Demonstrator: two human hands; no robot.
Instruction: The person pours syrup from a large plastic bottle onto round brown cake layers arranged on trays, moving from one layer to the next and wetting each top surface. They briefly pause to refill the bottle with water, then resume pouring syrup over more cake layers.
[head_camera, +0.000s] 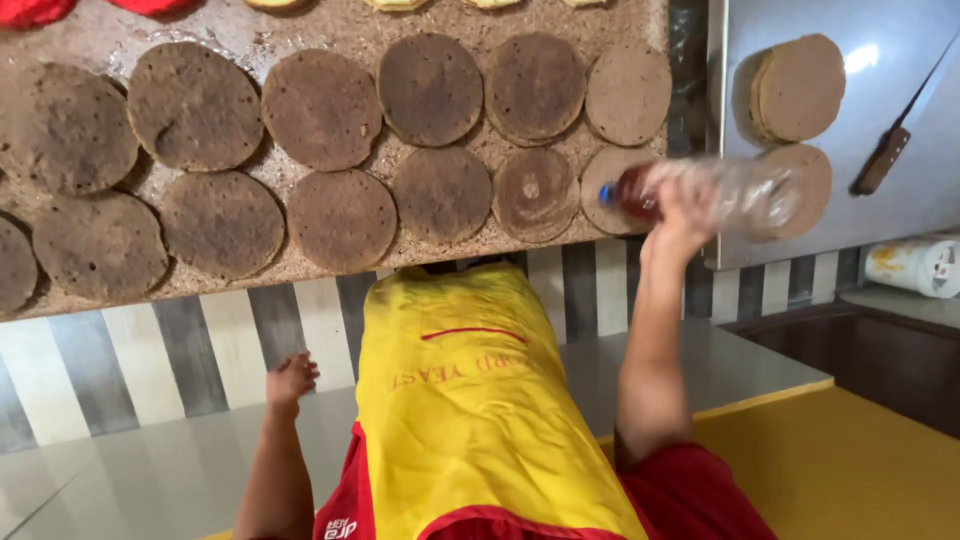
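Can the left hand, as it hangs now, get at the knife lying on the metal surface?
Probably not without moving. The left hand hangs low beside the yellow apron, away from the counter, while the knife lies on the far side, beyond the right hand and its plastic bottle.

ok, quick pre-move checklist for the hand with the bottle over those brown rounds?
1. Right hand gripping the plastic bottle: ok.
2. Blue cap tight or loosened: cannot tell.
3. Bottle tipped sideways, cap end over a brown round: ok.
4. Left hand free, holding nothing: ok.
5. Knife lying on the steel tray, apart from both hands: ok.
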